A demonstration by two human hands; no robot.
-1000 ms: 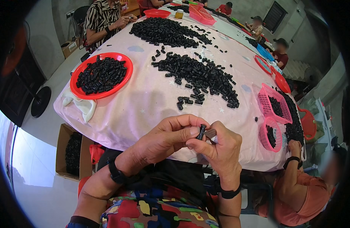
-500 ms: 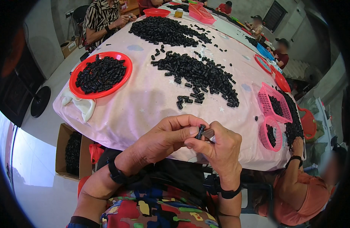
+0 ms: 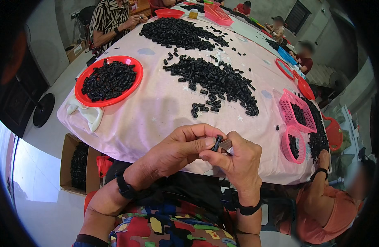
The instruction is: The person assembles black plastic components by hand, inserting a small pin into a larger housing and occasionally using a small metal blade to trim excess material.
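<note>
Over the near edge of the table, my left hand [image 3: 173, 145] pinches a small black cylindrical part [image 3: 216, 143] between thumb and fingertips. My right hand [image 3: 244, 162] is closed round a small flat greyish blade [image 3: 226, 144], which lies against or right beside the part; its grip end is mostly hidden in the fingers. The right thumb is at the lower end of the part. Beyond my hands, a loose pile of similar black parts [image 3: 214, 80] spreads over the pink tablecloth [image 3: 148, 127]. At the left stands a round red tray [image 3: 139, 84] heaped with more of them.
A bigger black pile [image 3: 173, 35] lies farther back. Pink baskets [image 3: 285, 105] stand at the right, near a co-worker's hand [image 3: 323, 158]. A white cloth [image 3: 93, 117] hangs at the left edge. On the floor stands a cardboard box [image 3: 93, 164]. Other people sit around the table.
My two hands, the black part and the blade look almost the same as before. The co-worker at the right has shifted their arm slightly.
</note>
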